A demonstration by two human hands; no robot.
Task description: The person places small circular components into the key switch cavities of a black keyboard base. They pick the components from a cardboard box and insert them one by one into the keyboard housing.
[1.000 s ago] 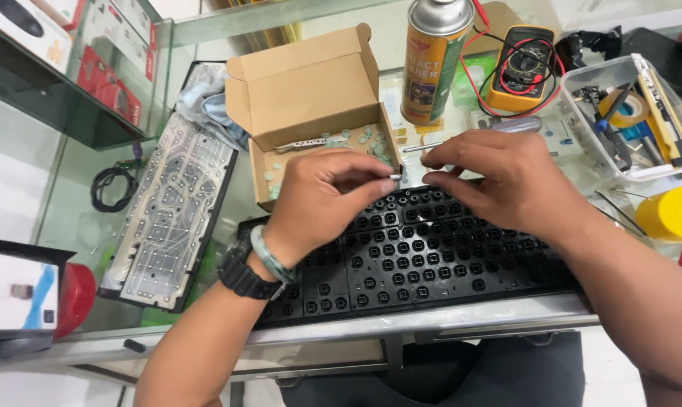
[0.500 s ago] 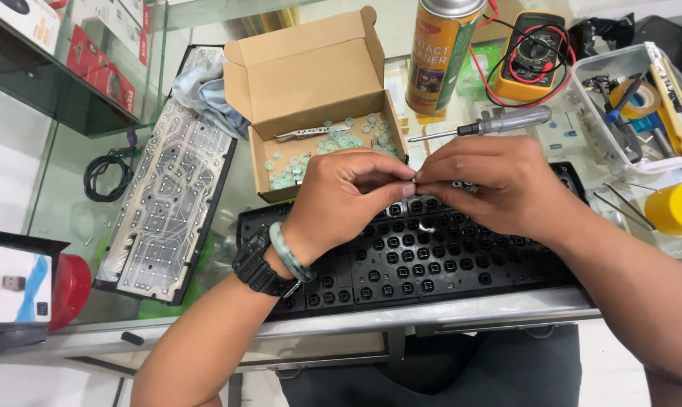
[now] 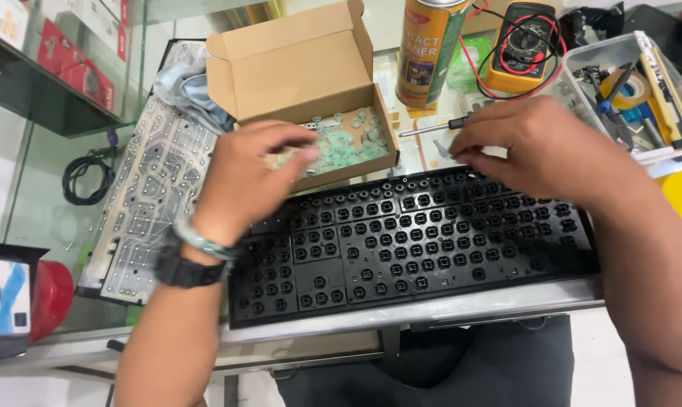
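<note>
Keyboard frame point(image 3: 401, 241) under both hands; left hand point(image 3: 243, 177) blurred over dome box point(image 3: 311, 98), grip unclear; right hand point(image 3: 533, 147) curled, apparently empty.

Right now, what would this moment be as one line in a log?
left hand: over cardboard box of pale rubber domes | right hand: on black keyboard frame top edge | screwdriver: lying untouched
</note>
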